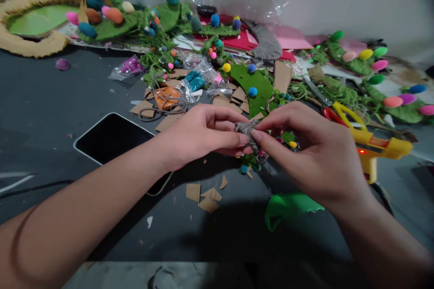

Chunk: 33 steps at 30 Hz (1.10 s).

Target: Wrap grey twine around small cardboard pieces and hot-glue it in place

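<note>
Between my two hands is a small piece wrapped in grey yarn, held above the dark table. My left hand pinches its left side with thumb and fingers. From the right, my right hand grips it between thumb and forefinger. Part of the piece is hidden by the fingertips. Just beyond and below it are green yarn bits with small coloured balls. Behind the hands lies a green leaf-like shape with blue and yellow balls, beside brown cardboard scraps.
A phone lies under my left forearm. At right are a yellow glue gun with a red light and scissors. A green plastic piece and cardboard bits lie in front. A yarn-wrapped ring sits far left.
</note>
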{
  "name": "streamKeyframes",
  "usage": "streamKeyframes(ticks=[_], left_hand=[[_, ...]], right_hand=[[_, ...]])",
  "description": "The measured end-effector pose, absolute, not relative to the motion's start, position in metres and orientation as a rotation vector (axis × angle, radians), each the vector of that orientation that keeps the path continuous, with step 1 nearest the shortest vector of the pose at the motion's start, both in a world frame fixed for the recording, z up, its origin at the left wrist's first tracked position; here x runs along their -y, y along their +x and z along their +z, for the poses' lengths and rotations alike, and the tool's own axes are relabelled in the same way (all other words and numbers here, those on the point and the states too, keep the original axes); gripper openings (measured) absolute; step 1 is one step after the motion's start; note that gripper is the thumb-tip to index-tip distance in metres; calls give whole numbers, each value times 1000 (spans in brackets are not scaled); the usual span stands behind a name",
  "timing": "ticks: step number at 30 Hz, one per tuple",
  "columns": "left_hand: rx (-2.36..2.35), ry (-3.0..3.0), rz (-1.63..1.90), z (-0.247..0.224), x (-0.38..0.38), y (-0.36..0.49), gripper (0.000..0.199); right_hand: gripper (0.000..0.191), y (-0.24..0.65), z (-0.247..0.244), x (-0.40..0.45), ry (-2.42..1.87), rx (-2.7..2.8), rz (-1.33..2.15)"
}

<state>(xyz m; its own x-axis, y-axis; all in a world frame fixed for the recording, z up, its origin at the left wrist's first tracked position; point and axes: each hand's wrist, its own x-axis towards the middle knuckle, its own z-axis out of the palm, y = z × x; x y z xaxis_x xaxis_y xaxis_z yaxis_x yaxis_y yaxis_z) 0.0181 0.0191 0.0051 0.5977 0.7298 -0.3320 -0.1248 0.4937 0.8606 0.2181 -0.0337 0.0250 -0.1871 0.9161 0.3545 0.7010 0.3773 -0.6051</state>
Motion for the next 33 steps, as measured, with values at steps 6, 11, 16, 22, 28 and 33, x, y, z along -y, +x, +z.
streamKeyframes(ticks=[6,11,16,22,28,33], left_hand=[[-778,892,581,7,-20,18,21],[-814,896,574,8,-21,17,22],[-817,902,571,8,-20,17,23],[-798,884,583,9,-21,17,23],[-801,881,597,10,-20,18,24],[-814,872,608,8,-20,18,26]], right_hand=[[14,224,27,34,-1268,2192,188],[26,229,34,36,-1256,2271,45],[32,232,33,38,-1238,2308,37],[33,231,29,38,-1226,2327,58],[31,228,29,41,-1233,2317,105],[30,226,26,42,-1236,2341,78]])
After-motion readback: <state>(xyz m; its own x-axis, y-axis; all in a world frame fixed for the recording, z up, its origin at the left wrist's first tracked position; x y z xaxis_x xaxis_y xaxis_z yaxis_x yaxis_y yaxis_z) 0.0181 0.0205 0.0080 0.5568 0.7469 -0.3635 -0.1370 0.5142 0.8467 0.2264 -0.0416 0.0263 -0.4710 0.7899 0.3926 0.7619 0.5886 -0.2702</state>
